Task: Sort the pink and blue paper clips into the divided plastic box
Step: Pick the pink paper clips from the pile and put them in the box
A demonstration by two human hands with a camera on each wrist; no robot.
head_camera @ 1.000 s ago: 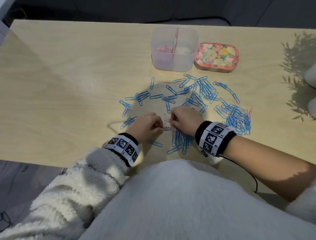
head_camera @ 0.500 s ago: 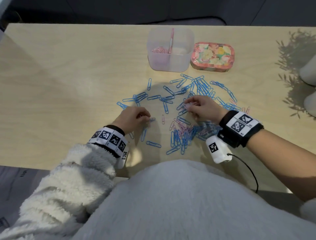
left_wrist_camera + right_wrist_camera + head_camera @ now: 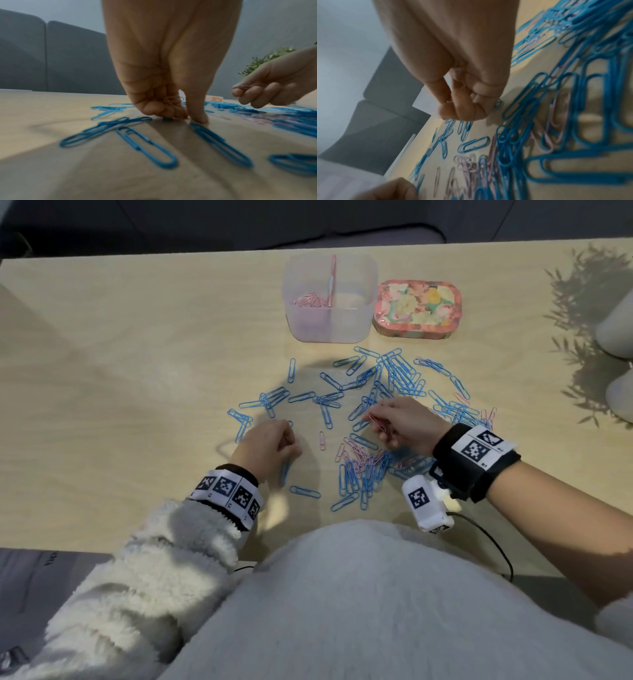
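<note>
The right hand (image 3: pixel 407 424) pinches thin pink wire paper clips (image 3: pixel 376 421), light and slippery, best nipped at an end, while the left hand (image 3: pixel 265 445) curls round a few pink ones.

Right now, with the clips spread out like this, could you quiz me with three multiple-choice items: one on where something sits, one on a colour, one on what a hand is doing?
1. Where is the floral tin?
A. right of the divided plastic box
B. inside it
C. at the table's near edge

2. What colour are the clips already in the box?
A. blue
B. pink
C. green

3. What is the right hand doing?
A. lying flat and empty
B. pinching pink clips
C. gripping the box

Answers: 1 A, the tin stands beside the box's right wall. 2 B, only pink clips in the box show, left of the divider. 3 B, its fingers curl round pink clips above the pile.
</note>
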